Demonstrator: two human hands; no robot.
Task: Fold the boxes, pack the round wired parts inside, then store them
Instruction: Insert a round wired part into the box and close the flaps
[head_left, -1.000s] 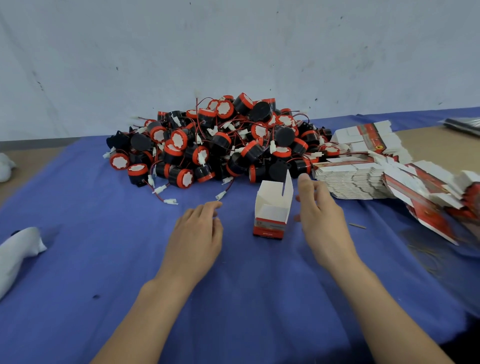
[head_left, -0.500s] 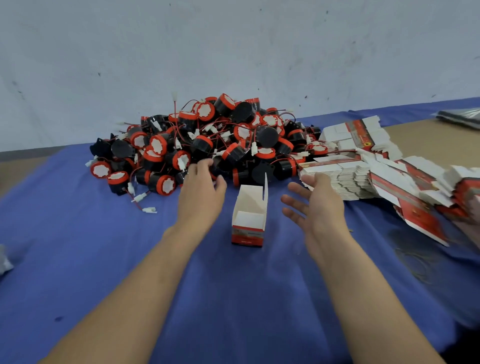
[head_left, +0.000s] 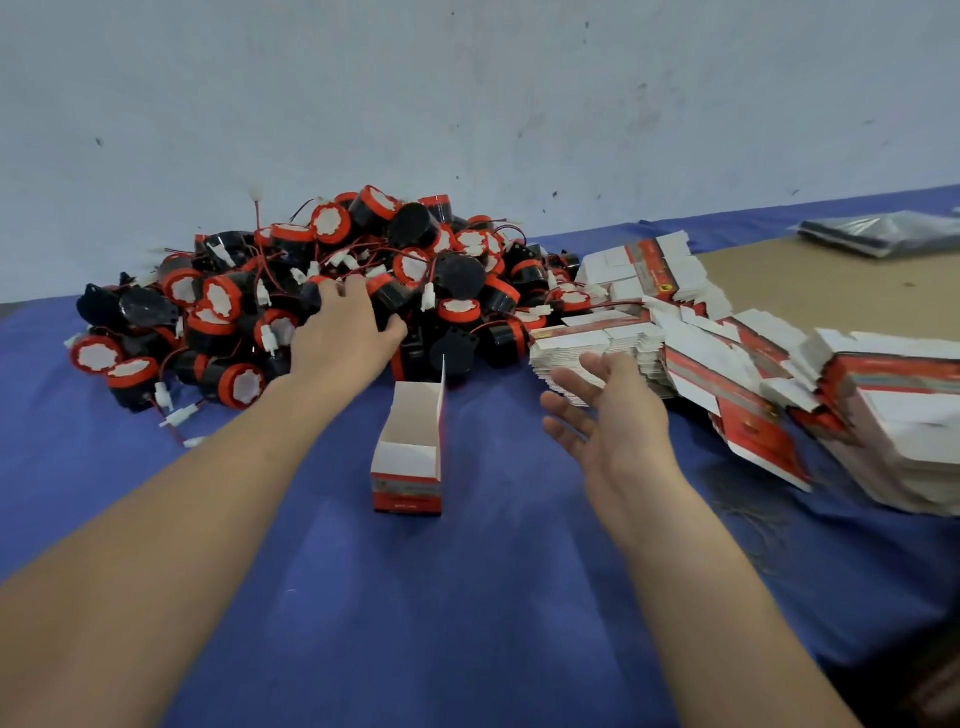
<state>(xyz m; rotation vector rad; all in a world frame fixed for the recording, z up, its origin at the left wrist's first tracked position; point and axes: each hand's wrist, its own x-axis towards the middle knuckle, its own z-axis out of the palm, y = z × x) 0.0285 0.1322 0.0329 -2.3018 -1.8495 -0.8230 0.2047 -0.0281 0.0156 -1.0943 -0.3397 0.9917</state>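
left hand (head_left: 343, 335) on the pile of parts (head_left: 457, 273), grip unclear; right hand (head_left: 610, 415) open. lift one untangled into the box (head_left: 410, 460).

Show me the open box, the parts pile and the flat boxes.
open box (head_left: 408, 460): head view, front flap.
parts pile (head_left: 331, 224): head view, upper red-rimmed part.
flat boxes (head_left: 589, 340): head view, top sheet.

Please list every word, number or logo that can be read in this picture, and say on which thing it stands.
No text can be read here.
Open box, red band at its foot: small print, too blurred.
Flat boxes, red strips: a yellow emblem and print, too small.
Round wired parts: white faces, no print visible.
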